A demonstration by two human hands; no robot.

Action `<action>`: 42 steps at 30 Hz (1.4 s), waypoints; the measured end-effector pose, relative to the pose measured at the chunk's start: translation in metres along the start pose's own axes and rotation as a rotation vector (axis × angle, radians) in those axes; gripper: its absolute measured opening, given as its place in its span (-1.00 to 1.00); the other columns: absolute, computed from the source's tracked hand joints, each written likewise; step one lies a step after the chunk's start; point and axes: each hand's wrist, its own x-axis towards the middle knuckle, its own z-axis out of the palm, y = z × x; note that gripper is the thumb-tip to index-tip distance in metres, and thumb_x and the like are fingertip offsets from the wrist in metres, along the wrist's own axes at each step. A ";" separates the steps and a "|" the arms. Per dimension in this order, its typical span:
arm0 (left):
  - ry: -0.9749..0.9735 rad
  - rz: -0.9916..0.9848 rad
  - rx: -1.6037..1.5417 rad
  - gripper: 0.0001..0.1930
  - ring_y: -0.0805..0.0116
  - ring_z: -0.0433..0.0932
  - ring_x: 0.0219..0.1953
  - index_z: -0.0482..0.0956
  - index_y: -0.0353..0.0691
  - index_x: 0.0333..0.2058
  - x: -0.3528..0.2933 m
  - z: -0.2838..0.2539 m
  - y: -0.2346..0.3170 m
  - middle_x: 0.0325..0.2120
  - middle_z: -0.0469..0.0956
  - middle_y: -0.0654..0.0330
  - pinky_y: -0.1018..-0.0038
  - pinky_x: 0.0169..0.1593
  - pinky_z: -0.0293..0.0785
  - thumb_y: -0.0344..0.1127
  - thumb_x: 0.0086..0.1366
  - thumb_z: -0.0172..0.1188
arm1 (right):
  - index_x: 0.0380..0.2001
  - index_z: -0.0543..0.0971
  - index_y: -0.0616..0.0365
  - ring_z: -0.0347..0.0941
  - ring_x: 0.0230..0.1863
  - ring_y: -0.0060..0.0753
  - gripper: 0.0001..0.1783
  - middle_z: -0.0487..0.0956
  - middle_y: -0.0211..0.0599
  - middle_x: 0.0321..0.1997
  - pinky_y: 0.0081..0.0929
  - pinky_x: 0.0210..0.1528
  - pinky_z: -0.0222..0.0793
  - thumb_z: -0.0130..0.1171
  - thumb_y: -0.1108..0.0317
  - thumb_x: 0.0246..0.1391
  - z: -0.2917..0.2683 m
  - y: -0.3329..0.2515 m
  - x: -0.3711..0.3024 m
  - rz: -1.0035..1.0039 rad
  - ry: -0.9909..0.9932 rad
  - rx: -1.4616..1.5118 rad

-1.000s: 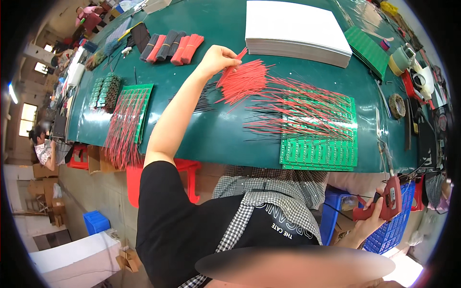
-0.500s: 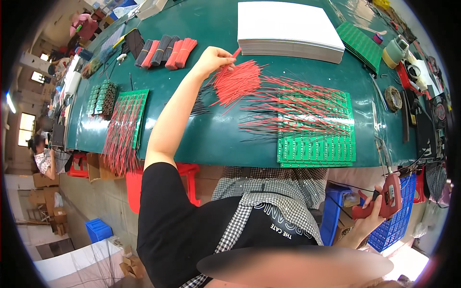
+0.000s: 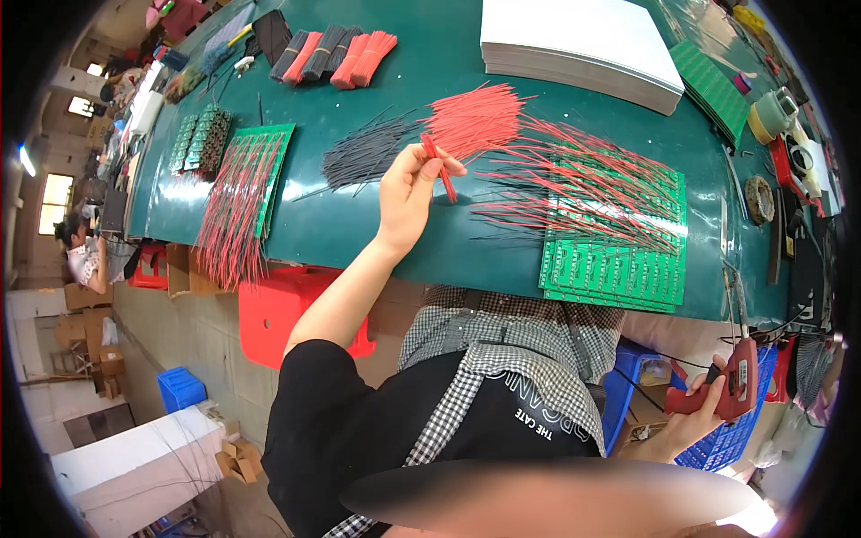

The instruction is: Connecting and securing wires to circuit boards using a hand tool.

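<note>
My left hand [image 3: 409, 190] is closed on a small bunch of red wires [image 3: 441, 170], pinched between thumb and fingers above the table. Just beyond it lies a loose pile of red wires [image 3: 475, 118], with a pile of black wires [image 3: 369, 152] to its left. My right hand [image 3: 696, 414] is wrapped round the handle of a red soldering gun [image 3: 737, 381], held low at the right, off the table edge. Between the hands, a green circuit board panel [image 3: 610, 280] lies at the table's front, with red and black wires spread across its far part.
Another wired board panel [image 3: 278, 170] lies at left beside stacked small boards [image 3: 204, 143]. Tied wire bundles [image 3: 334, 59] are at the back. A thick paper stack [image 3: 578, 54] and green panels [image 3: 708, 90] stand back right. A red stool [image 3: 287, 314] is below the table edge.
My left hand has come back toward me from the red pile's far left side, carrying the bunch of red wires. The black pile shows more fully. My right hand still grips the soldering gun.
</note>
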 end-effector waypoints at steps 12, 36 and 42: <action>-0.240 -0.361 -0.161 -0.84 0.39 0.60 -0.34 0.50 -0.41 -0.20 0.008 0.015 0.035 -0.41 0.60 0.13 0.46 -0.17 0.53 -0.42 0.36 0.04 | 0.22 0.13 0.32 0.27 -0.43 -0.56 -0.34 0.33 -0.06 0.15 -0.67 -0.45 0.25 0.13 0.45 0.09 -0.010 -0.008 -0.013 -0.014 -0.140 0.385; -1.322 -1.052 -0.510 -0.67 0.41 0.61 -0.43 0.47 -0.40 -0.15 -0.022 0.155 0.050 -0.51 0.56 0.17 0.53 -0.31 0.57 -0.21 0.46 -0.13 | 0.36 -0.26 0.00 0.42 -0.40 -0.56 0.06 0.31 -0.17 -0.09 -0.70 -0.52 0.41 0.13 0.71 -0.06 0.102 -0.001 -0.022 0.055 -0.688 0.323; -1.232 -0.949 -0.523 -0.71 0.36 0.62 -0.49 0.42 -0.37 -0.23 -0.033 0.161 0.041 -0.50 0.59 0.09 0.52 -0.34 0.58 -0.21 0.45 -0.10 | 0.37 -0.14 0.11 0.47 -0.34 -0.61 0.04 0.42 -0.14 -0.07 -0.62 -0.28 0.45 0.19 0.70 -0.11 0.099 0.011 -0.024 -0.043 -0.615 0.235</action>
